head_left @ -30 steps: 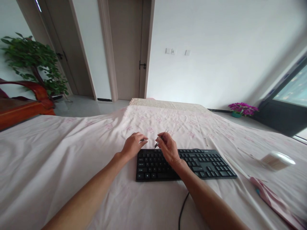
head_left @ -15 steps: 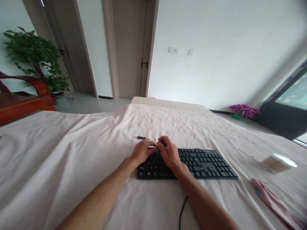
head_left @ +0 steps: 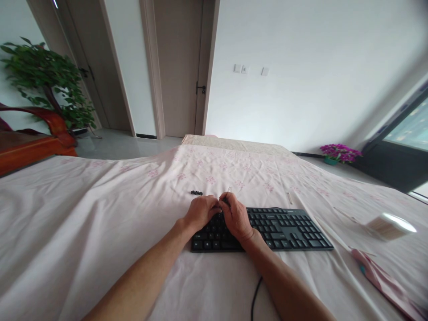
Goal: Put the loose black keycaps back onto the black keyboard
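A black keyboard (head_left: 294,229) lies on the pale floral cloth in front of me. Over its upper left part, my left hand (head_left: 202,213) is closed, thumb and fingertips together; what they pinch is too small to make out. Fingertip to fingertip with it, my right hand (head_left: 236,216) is closed round a thin wire tool, probably a keycap puller, whose wire loop (head_left: 230,190) sticks out above the fingers. Several small black pieces (head_left: 196,193), which look like keycaps, sit in a cluster just beyond my left hand. Both hands hide the keys below them.
To the right stand a clear tub of cotton swabs (head_left: 389,226) and a pink cloth (head_left: 381,276). A loose swab (head_left: 290,198) lies behind the keyboard. The black cable (head_left: 256,296) runs toward me. A wooden chair (head_left: 40,129) is at far left.
My left fingers have curled in closer to the right fingertips over the keyboard. The wire loop has tilted slightly left. The whole view has shifted a little.
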The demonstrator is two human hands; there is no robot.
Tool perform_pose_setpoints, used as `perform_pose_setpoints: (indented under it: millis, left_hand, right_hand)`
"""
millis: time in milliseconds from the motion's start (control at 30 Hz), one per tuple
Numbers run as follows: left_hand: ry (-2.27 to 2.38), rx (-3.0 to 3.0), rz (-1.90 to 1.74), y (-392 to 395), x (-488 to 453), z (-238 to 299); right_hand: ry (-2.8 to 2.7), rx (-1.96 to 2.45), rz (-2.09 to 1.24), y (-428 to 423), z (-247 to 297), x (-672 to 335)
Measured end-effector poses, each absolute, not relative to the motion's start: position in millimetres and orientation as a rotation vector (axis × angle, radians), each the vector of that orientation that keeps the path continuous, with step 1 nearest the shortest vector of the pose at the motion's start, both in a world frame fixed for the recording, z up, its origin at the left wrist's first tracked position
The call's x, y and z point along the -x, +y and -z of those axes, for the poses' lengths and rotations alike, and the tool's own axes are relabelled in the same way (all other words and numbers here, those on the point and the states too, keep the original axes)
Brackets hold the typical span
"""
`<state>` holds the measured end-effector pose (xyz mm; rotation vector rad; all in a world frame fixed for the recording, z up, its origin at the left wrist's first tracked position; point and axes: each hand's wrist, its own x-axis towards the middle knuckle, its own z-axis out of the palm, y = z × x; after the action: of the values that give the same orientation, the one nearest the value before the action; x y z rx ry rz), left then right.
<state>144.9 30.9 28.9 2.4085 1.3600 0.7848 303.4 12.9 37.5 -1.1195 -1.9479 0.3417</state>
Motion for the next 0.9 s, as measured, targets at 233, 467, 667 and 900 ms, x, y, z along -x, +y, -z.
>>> perform_pose_setpoints:
  millis: [233, 467, 667, 900]
  left_hand:
    - [1.428, -2.430, -0.831, 25, -146, -32]
    - [1.280, -2.191, -0.916, 34, -144, -26]
    - [1.245, -1.880, -1.013, 45, -132, -23]
    - [1.344, -1.859, -1.190, 73, -107, -30]
  right_hand:
    - [-1.924, 1.041, -0.321, 9, -40, -306]
    - [-1.839, 1.051, -0.408, 10, -39, -306]
    - [-1.628, 1.043, -0.452, 12, -37, -306]
    - [-1.407, 1.078, -0.549, 18, -38, -305]
